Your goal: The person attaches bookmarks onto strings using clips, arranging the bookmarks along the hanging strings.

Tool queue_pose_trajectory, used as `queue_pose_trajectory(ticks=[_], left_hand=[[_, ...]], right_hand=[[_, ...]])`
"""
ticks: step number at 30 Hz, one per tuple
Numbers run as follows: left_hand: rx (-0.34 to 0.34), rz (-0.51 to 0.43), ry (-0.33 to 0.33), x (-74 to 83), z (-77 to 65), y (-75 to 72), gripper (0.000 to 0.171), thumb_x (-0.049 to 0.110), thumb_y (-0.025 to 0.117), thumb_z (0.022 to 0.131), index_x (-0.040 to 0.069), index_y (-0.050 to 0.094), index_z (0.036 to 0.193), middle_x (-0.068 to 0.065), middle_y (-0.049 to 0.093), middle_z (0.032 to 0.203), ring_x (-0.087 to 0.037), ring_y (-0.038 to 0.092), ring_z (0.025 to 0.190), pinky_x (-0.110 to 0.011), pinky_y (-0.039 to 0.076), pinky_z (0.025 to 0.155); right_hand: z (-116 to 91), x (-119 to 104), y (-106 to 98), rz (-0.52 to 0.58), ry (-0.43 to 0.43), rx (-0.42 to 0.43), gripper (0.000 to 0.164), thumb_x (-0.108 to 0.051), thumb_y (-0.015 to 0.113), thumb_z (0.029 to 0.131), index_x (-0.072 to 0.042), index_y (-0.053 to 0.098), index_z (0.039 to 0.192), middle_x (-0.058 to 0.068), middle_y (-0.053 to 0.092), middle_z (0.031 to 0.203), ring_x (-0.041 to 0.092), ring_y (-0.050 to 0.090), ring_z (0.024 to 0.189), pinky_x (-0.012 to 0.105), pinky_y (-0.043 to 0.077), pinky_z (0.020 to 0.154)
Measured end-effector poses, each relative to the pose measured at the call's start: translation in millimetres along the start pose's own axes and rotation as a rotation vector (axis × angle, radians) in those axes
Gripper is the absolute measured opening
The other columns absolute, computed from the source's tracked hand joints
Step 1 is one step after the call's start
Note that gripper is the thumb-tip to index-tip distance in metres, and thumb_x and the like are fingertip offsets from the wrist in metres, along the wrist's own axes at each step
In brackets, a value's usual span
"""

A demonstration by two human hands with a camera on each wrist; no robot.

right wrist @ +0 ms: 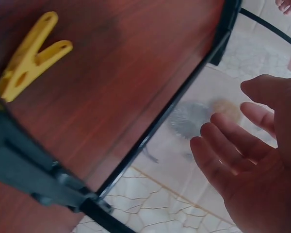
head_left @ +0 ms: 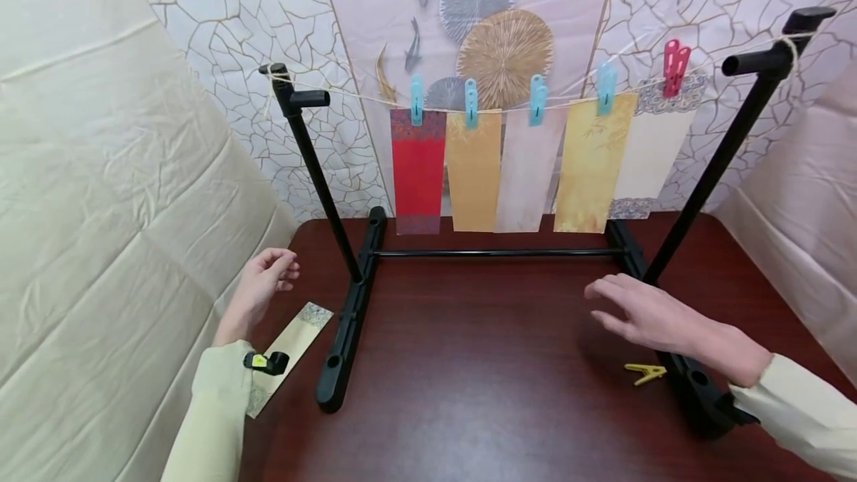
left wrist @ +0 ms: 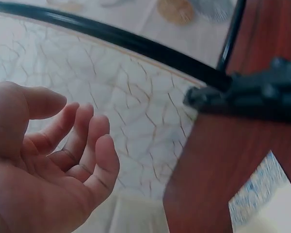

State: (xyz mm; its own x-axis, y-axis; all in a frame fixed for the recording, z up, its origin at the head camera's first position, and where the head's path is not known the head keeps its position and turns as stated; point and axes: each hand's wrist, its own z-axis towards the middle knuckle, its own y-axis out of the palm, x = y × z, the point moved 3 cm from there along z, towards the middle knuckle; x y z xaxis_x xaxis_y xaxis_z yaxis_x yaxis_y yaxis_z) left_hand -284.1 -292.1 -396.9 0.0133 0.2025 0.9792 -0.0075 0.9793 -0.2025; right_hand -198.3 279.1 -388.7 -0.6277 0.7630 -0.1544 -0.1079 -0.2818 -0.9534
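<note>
My left hand (head_left: 257,290) hovers outside the stand's left post, empty, its fingers loosely bent. Below it on the table lies a cream paper strip (head_left: 300,342) with patterned ends, partly covered by my wrist in the head view; one patterned corner (left wrist: 257,194) shows in the left wrist view. On the other side, my right hand (head_left: 646,315) is held over the table near the stand's right foot, fingers relaxed and nothing in them. A yellow clothespin (head_left: 646,373) lies on the table just below that hand. In the right wrist view the same clothespin (right wrist: 28,54) sits beside the black foot.
A black stand (head_left: 326,188) on the dark red table (head_left: 482,363) carries a string between its posts. Blue clothespins (head_left: 472,104) hold red, tan, pale and yellow paper strips (head_left: 592,169); a pink clothespin (head_left: 675,69) holds a white strip (head_left: 649,155). A crossbar (head_left: 495,252) joins the feet.
</note>
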Motion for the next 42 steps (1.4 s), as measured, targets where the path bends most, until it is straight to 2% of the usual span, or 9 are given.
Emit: queue_pose_trajectory(ticks=[4,7,11,15,21,27,33,38,42], left_hand=[[0.004,0.109,-0.021,-13.2,0.9,-5.5,0.025,0.025,0.05,0.096,0.002,0.051,0.107,-0.001,0.059,0.088,-0.009,0.06,0.076,-0.027,0.051,0.065],[0.004,0.298,-0.002,-19.5,1.0,-7.4,0.03,0.026,0.049,0.097,-0.001,0.05,0.11,-0.009,0.059,0.09,-0.012,0.058,0.074,-0.03,0.051,0.063],[-0.008,0.522,0.026,-24.7,1.7,-8.0,0.027,0.028,0.05,0.096,0.003,0.053,0.107,-0.014,0.058,0.086,-0.013,0.056,0.067,-0.029,0.049,0.059],[-0.017,0.629,0.033,-29.0,1.9,-8.5,0.025,0.027,0.051,0.095,0.004,0.054,0.105,-0.014,0.06,0.081,-0.016,0.055,0.064,-0.029,0.045,0.059],[-0.069,0.846,0.019,-37.4,-0.5,-5.5,0.026,0.033,0.05,0.094,0.01,0.054,0.107,-0.01,0.062,0.094,-0.023,0.058,0.081,-0.035,0.043,0.068],[-0.165,0.94,-0.029,-49.0,-0.5,-0.7,0.033,0.033,0.053,0.093,0.005,0.051,0.111,-0.016,0.061,0.103,-0.03,0.058,0.09,-0.042,0.045,0.072],[-0.229,0.997,-0.074,-56.9,-2.6,2.1,0.039,0.032,0.059,0.089,0.0,0.05,0.11,-0.019,0.059,0.101,-0.029,0.057,0.086,-0.041,0.044,0.071],[-0.252,1.002,-0.135,-63.1,-5.6,2.9,0.041,0.033,0.062,0.087,0.0,0.05,0.109,-0.014,0.058,0.095,-0.024,0.055,0.081,-0.039,0.044,0.068],[-0.239,1.035,-0.123,-65.1,-8.3,4.7,0.044,0.031,0.066,0.084,-0.001,0.05,0.109,-0.018,0.057,0.096,-0.026,0.055,0.084,-0.041,0.044,0.071]], right_hand=[[-7,5,4,-0.003,0.038,-0.049,0.025,-0.02,0.07,0.081,-0.017,0.06,0.104,-0.004,0.06,0.097,0.011,0.056,0.088,0.031,0.048,0.069],[-13,8,7,-0.001,0.06,-0.088,0.027,-0.022,0.07,0.081,-0.017,0.06,0.106,-0.004,0.061,0.098,0.013,0.057,0.089,0.032,0.048,0.07],[-22,15,11,0.016,0.087,-0.178,0.033,-0.025,0.071,0.08,-0.019,0.057,0.11,-0.004,0.061,0.101,0.015,0.058,0.09,0.031,0.048,0.069],[-29,23,16,0.04,0.118,-0.28,0.04,-0.023,0.074,0.077,-0.02,0.054,0.112,-0.002,0.061,0.101,0.017,0.058,0.087,0.03,0.047,0.064],[-39,28,26,0.084,0.116,-0.352,0.044,-0.023,0.075,0.076,-0.017,0.053,0.114,-0.004,0.058,0.097,0.016,0.056,0.086,0.03,0.046,0.063],[-51,27,39,0.126,0.119,-0.43,0.044,-0.024,0.072,0.079,-0.015,0.053,0.118,-0.002,0.055,0.103,0.02,0.054,0.094,0.032,0.047,0.067],[-59,26,45,0.113,0.079,-0.426,0.046,-0.022,0.076,0.074,-0.014,0.055,0.114,-0.006,0.052,0.096,0.015,0.05,0.088,0.028,0.043,0.064],[-61,23,50,0.088,0.106,-0.46,0.048,-0.022,0.076,0.073,-0.012,0.055,0.115,-0.006,0.052,0.095,0.016,0.05,0.087,0.03,0.043,0.064],[-61,20,54,0.031,0.112,-0.435,0.046,-0.019,0.078,0.07,-0.012,0.057,0.111,-0.005,0.052,0.092,0.017,0.051,0.083,0.032,0.043,0.064]])
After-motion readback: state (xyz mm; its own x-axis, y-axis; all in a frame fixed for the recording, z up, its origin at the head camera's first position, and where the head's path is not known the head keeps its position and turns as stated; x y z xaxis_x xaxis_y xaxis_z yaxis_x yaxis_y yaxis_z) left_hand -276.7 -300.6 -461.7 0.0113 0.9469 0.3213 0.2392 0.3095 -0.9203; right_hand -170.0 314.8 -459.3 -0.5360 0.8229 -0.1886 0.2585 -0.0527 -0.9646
